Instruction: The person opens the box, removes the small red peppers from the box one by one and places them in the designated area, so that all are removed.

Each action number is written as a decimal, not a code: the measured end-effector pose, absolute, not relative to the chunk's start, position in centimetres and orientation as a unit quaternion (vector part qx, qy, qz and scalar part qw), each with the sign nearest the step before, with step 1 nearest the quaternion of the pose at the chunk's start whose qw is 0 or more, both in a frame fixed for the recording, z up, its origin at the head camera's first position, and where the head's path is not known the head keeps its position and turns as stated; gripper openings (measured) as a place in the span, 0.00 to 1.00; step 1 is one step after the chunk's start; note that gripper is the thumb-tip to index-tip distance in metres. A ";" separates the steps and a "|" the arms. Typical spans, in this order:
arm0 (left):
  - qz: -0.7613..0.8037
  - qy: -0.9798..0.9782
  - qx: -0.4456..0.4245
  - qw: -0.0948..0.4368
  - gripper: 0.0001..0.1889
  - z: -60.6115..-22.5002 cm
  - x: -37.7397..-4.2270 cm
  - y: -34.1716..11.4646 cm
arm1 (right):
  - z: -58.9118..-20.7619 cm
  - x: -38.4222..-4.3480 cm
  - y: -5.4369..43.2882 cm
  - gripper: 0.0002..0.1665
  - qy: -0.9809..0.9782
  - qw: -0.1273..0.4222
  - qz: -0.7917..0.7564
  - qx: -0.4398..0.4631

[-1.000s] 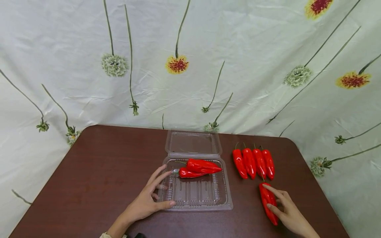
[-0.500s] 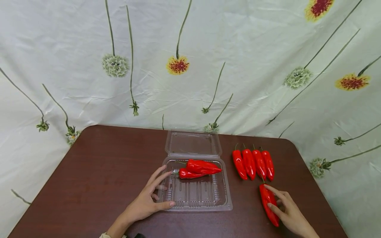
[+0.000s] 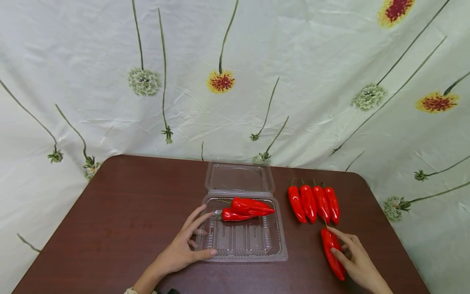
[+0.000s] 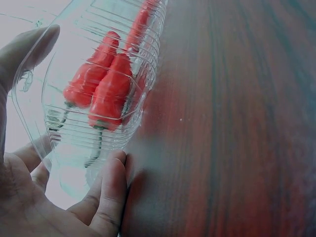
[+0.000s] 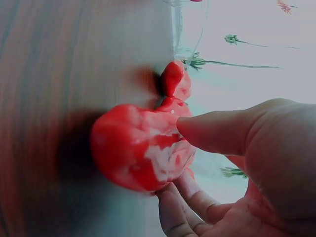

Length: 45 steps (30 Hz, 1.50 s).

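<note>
In the head view, a clear plastic clamshell container (image 3: 240, 245) lies with its lid (image 3: 238, 178) folded back. Two red chili peppers (image 3: 253, 206) with green stems lie along the back of its base, one overlapping the other. My left hand (image 3: 180, 249) holds the container's left side, its thumb at the front left corner and the other fingers spread along the edge. To the right of the container, my right hand (image 3: 354, 259) grips another glossy red chili pepper (image 3: 330, 249) across its body. The right wrist view shows the thumb on one side of this pepper (image 5: 138, 148) and fingers on the other.
Several more red chili peppers (image 3: 308, 202) lie side by side behind the right hand, stems pointing to the back. The dark brown table (image 3: 139, 204) has rounded back corners. Behind it hangs a pale curtain (image 3: 293, 53) printed with flowers.
</note>
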<state>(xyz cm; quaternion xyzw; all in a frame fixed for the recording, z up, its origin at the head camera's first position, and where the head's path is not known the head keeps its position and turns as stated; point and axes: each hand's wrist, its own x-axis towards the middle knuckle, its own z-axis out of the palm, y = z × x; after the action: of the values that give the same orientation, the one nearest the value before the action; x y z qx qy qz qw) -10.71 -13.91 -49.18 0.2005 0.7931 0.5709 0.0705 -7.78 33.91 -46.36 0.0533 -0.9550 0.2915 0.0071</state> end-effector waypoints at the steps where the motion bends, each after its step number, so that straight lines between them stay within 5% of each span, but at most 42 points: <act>1: 0.570 0.793 0.201 0.069 0.46 -49.2 -10.7 -13.9 | -46.3 -7.8 33.9 0.31 -0.955 0.008 0.291 0.052; 13: 0.565 0.799 0.197 0.065 0.46 -48.9 -10.7 -13.8 | -46.2 -7.9 33.8 0.31 -0.956 0.069 0.274 0.075; 45: 0.568 0.795 0.205 0.062 0.46 -49.0 -10.6 -13.9 | -45.6 -8.6 33.2 0.29 -0.963 0.051 0.257 0.068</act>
<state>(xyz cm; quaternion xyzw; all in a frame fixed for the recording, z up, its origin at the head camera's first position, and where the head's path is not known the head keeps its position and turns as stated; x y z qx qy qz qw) -10.60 -13.93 -49.03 0.2045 0.7952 0.5675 0.0619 -8.63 33.16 -45.60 0.0684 -0.9626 0.2571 0.0507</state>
